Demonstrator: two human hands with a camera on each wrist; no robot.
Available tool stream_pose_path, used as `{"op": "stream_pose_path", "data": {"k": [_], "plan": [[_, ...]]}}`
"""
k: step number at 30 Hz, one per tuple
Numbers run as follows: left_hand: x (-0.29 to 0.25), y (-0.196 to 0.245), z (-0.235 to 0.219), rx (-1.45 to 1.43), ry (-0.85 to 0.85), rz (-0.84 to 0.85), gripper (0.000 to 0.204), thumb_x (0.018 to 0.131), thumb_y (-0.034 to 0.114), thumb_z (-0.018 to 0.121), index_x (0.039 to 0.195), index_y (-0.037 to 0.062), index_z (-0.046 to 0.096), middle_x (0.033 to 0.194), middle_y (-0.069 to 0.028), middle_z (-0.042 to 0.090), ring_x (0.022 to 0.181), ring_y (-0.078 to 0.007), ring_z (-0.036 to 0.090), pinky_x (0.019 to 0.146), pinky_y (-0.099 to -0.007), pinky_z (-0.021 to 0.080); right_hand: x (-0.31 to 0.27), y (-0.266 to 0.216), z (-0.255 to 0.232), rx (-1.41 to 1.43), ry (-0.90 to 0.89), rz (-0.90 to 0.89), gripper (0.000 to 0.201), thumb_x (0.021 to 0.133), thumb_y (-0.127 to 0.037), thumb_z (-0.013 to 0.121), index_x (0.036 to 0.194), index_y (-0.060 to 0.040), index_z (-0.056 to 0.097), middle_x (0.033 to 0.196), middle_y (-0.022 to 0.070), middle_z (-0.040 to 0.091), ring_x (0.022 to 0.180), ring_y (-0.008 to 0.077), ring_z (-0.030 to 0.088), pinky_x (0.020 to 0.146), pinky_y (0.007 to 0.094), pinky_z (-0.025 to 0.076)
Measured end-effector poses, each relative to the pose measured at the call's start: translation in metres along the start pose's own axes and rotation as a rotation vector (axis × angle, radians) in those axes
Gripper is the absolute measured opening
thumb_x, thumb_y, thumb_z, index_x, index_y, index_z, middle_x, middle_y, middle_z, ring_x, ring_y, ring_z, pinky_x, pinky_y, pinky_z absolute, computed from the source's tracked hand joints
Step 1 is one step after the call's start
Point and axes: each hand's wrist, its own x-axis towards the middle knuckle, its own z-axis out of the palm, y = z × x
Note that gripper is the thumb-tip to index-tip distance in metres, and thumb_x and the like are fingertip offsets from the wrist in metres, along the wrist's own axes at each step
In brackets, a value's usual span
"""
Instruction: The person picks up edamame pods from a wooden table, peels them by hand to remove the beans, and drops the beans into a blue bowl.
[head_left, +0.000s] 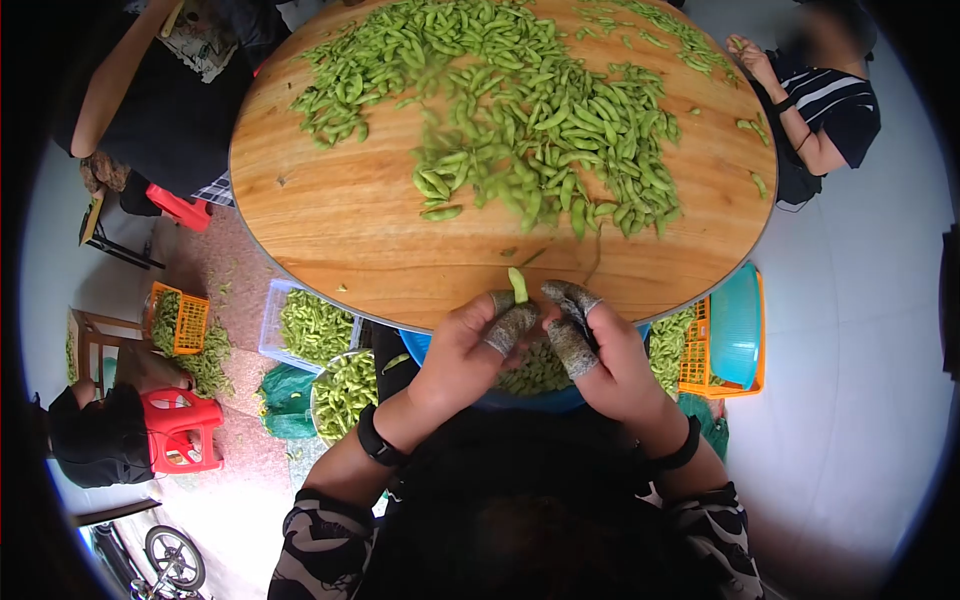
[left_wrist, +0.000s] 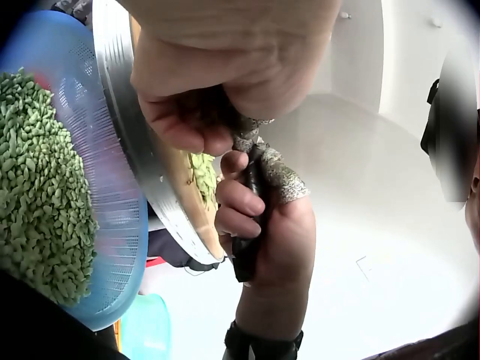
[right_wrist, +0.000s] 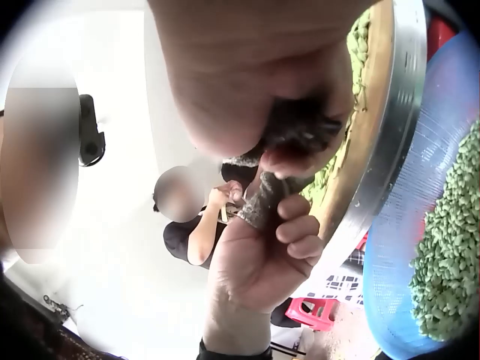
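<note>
At the near edge of the round wooden table, my left hand pinches a green edamame pod that points up past its covered thumb. Facing it, my right hand has its fingers curled round a black elongated object, whose kind cannot be told. Speckled grey covers wrap both thumbs. The fingertips of the two hands come close together. Below them sits a blue colander full of shelled green beans. A large pile of edamame pods lies across the tabletop.
A white crate and a bowl of pods stand on the left floor. To the right are an orange crate and a teal basket. Other people sit around, one at the table's right. A red stool stands left.
</note>
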Motion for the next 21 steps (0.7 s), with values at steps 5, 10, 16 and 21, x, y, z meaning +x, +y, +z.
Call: {"op": "stream_pose_path", "data": {"k": [5,10,16,21], "plan": [[-0.006,0.001,0.000,0.082,-0.014,0.099,0.012,0.097,0.009,0.055,0.104,0.0039,0.063,0.081,0.0023,0.062,0.061,-0.0053,0.048,0.057,-0.0203,0.041,0.006,-0.010,-0.006,0.005,-0.246,0.086,0.029,0.085,-0.006,0.062,0.112,0.0028,0.056,0.092,0.0192,0.063,0.086,0.0325,0.063,0.077,0.0353,0.049],[-0.004,-0.001,0.001,0.368,-0.007,0.367,0.014,0.085,-0.003,0.057,0.096,0.0028,0.063,0.083,-0.0084,0.064,0.066,-0.0196,0.059,0.061,-0.0314,0.048,0.002,-0.008,-0.009,0.044,-0.270,0.095,0.041,0.084,0.002,0.048,0.125,0.0003,0.052,0.083,0.0045,0.062,0.078,0.0112,0.058,0.073,0.0260,0.048],[-0.010,-0.009,0.001,0.923,0.066,0.508,0.010,0.080,0.000,0.064,0.087,0.0002,0.057,0.082,-0.0203,0.060,0.076,-0.0427,0.060,0.063,-0.0412,0.052,-0.004,0.005,-0.002,0.059,-0.248,0.175,0.052,0.082,0.004,0.047,0.135,-0.0021,0.048,0.085,0.0048,0.063,0.078,0.0114,0.059,0.072,0.0255,0.048],[-0.009,-0.016,-0.009,0.729,-0.035,0.528,0.014,0.084,0.004,0.066,0.095,-0.0007,0.060,0.083,-0.0172,0.061,0.069,-0.0352,0.063,0.061,-0.0365,0.051,-0.002,0.001,-0.003,0.404,-0.304,0.386,0.039,0.090,-0.003,0.052,0.129,-0.0044,0.052,0.081,0.0035,0.060,0.060,0.0098,0.051,0.054,0.0240,0.043]]}}
